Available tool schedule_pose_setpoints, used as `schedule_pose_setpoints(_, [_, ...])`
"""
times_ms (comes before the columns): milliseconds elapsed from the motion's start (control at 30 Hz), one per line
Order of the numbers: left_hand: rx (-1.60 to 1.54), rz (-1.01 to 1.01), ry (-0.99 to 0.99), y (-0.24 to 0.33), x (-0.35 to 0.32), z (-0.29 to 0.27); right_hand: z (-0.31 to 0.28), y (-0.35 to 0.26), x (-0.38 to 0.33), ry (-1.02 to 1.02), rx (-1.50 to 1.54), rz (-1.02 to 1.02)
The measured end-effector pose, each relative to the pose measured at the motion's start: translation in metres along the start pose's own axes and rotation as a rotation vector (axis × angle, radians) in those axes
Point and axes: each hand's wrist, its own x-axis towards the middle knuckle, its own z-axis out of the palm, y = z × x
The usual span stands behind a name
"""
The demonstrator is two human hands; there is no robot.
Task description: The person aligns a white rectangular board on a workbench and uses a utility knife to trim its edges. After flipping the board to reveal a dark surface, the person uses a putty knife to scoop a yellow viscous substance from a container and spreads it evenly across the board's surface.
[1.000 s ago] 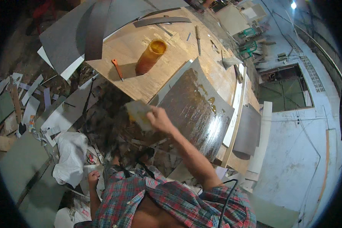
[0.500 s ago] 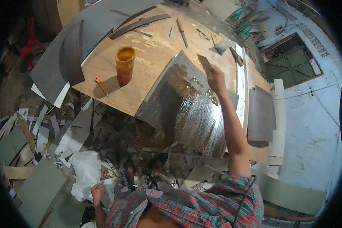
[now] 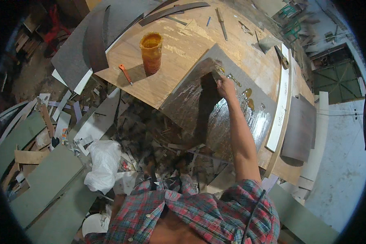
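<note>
My right hand (image 3: 225, 86) is closed on a flat spreader (image 3: 218, 74), its blade against a grey-brown sheet (image 3: 177, 97) on the table. Much of the sheet is coated with a wet, shiny film, streaked along its length. Thick amber glue blobs (image 3: 248, 99) lie on it to the right of my hand. An orange-brown, glue-smeared container (image 3: 151, 55) stands upright on the wooden table, left of the sheet. Low at the left, beside my shirt, a dim part of my left hand or forearm (image 3: 118, 201) shows; its fingers cannot be made out.
An orange-handled cutter (image 3: 125, 74) lies near the table's front edge. Farther back are a file-like tool (image 3: 221, 24), curved dark strips (image 3: 175, 13) and a handsaw (image 3: 281, 57). A white strip (image 3: 278, 118) runs along the right. Offcuts and a white plastic bag (image 3: 103, 164) litter the floor.
My right hand has brought the spreader from the sheet's far right part leftward and nearer, and the wet film reaches farther left. My left fist has left its spot by the bag. The view has shifted.
</note>
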Motion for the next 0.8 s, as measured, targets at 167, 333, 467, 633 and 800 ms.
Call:
schedule_pose_setpoints(167, [-0.218,0.237,0.102,0.025,0.048,-0.032,0.037,-0.060,-0.008,-0.077,-0.011,-0.163])
schedule_pose_setpoints(333, [-0.091,0.201,0.167,0.115,0.052,-0.017,0.081,-0.171,-0.126,-0.262,0.067,-0.295])
schedule_pose_setpoints(467, [0.408,0.269,0.012,0.094,0.080,-0.035,0.116,-0.260,-0.258,-0.619,0.026,-0.418])
schedule_pose_setpoints(633, [-0.053,0.047,0.070,0.091,0.075,-0.047,0.061,-0.225,-0.308,-0.334,0.512,-0.028])
schedule_pose_setpoints(800, [0.013,0.132,-0.025,0.225,0.090,0.013,0.040,-0.047,-0.385,-0.198,0.375,0.423])
